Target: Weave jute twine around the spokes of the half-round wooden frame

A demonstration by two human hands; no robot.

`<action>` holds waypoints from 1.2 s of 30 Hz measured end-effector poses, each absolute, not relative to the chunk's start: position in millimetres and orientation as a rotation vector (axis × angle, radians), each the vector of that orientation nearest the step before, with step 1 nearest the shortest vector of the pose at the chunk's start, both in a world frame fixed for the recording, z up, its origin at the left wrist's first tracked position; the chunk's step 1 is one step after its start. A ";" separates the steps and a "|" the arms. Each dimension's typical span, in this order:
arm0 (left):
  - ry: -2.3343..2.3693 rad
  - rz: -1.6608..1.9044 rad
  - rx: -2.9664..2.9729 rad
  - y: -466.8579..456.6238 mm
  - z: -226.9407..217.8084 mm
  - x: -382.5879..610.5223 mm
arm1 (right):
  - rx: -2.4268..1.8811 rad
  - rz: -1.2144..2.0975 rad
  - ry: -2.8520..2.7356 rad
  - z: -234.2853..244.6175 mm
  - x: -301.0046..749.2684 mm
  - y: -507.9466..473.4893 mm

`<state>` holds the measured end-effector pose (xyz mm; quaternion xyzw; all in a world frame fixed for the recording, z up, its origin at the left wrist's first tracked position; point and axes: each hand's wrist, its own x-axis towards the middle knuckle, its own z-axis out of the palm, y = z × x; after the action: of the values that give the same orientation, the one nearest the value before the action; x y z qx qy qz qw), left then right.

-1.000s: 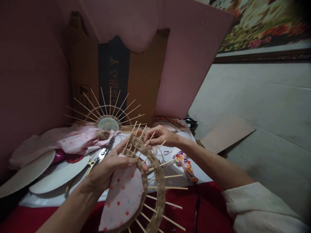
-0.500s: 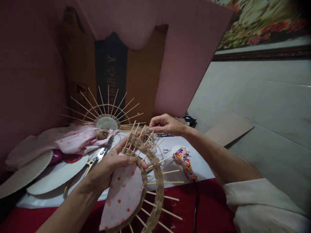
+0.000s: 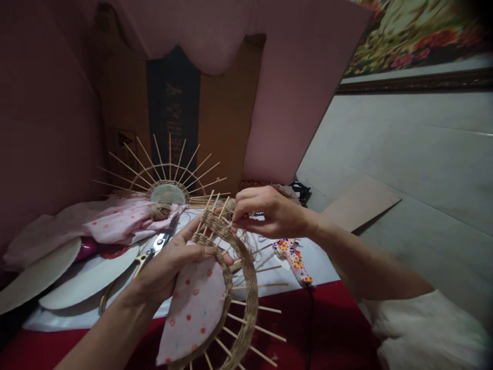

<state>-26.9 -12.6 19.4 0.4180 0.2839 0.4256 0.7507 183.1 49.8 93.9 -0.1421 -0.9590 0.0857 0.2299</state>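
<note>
Carefully, I hold the woven half-round (image 3: 251, 288) above the red cloth (image 3: 335, 318), my left hand (image 3: 179, 257) clamped over its upper end with the thumb across the inner band. My right hand (image 3: 271, 211) is curled narrow at the top of its outer band, fingertips drawn in near the stick ends; whether a strand is pinched there I cannot tell. What worries me most is my one-sided grip: only the upper end is held, so a hard tug from the right could twist the half-round or splay its thin sticks (image 3: 267, 329). Pulling too tight might also draw the bands out of their even curve, and slack tension could let the weave creep up toward the bare tips. To the right of the half-round lies a flower-covered tool (image 3: 298, 264), close enough that a protruding stick might snag it; left of it, past my wrist, the scissors (image 3: 159, 241) could be knocked by a careless elbow. As for containers, far behind the half-round stands brown cardboard (image 3: 227, 118) with a dark stripe; I can't tell if it's a box, and nothing inside it shows.
</note>
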 end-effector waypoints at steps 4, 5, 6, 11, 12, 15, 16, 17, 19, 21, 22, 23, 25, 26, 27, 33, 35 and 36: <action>0.632 0.942 0.925 -13.6 20.9 -25.9 | -0.350 0.136 -2.690 86.2 180.8 43.8; 0.637 0.942 0.925 -13.8 20.9 -25.8 | -0.354 0.130 -2.692 85.1 181.4 43.6; 0.640 0.943 0.925 -13.8 20.8 -25.9 | -0.364 0.137 -2.688 84.5 182.6 43.7; 0.630 0.954 0.919 -13.2 20.5 -27.1 | -0.444 0.316 -2.583 84.0 192.9 45.2; 0.629 0.956 0.913 -13.2 20.8 -27.4 | -0.467 0.370 -2.548 83.6 195.2 46.6; 0.633 0.955 0.903 -14.0 22.3 -28.5 | -0.574 0.632 -2.393 81.8 202.3 56.2; 0.635 0.950 0.904 -14.5 22.8 -28.9 | -0.618 0.763 -2.331 81.1 204.6 61.1; 0.638 0.947 0.906 -15.1 23.2 -29.3 | -0.661 0.906 -2.272 80.2 206.6 66.3; 0.638 0.950 0.905 -16.4 23.9 -30.2 | -0.732 1.166 -2.181 77.2 209.5 76.2; 0.614 0.960 0.902 -17.4 24.2 -30.9 | -0.776 1.339 -2.140 71.5 209.3 82.8; 0.604 0.965 0.901 -17.7 24.2 -31.1 | -0.784 1.392 -2.132 67.5 207.8 84.3; 0.599 0.970 0.901 -18.0 24.2 -31.2 | -0.785 1.439 -2.129 62.9 205.5 84.5; 0.606 0.974 0.890 -18.4 24.2 -31.0 | -0.767 1.530 -2.120 52.9 199.0 82.0; 0.615 0.976 0.881 -18.6 24.4 -30.6 | -0.758 1.578 -2.103 48.1 195.4 80.0; 0.622 0.981 0.869 -18.7 24.7 -30.2 | -0.750 1.618 -2.076 43.5 192.0 78.0; 0.637 1.130 0.832 -17.1 25.4 -27.8 | -0.705 1.555 -1.777 14.2 172.7 69.5; 0.633 1.189 0.816 -13.4 22.8 -28.4 | -0.729 1.414 -1.609 1.4 163.7 65.6; 0.632 1.211 0.788 -10.7 21.2 -28.9 | -0.744 1.342 -1.541 -4.7 159.1 63.1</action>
<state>-28.9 -10.7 21.2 0.3545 0.2844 0.5448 0.7047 159.1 63.1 -4.7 -0.3027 -0.6275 0.5464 0.4649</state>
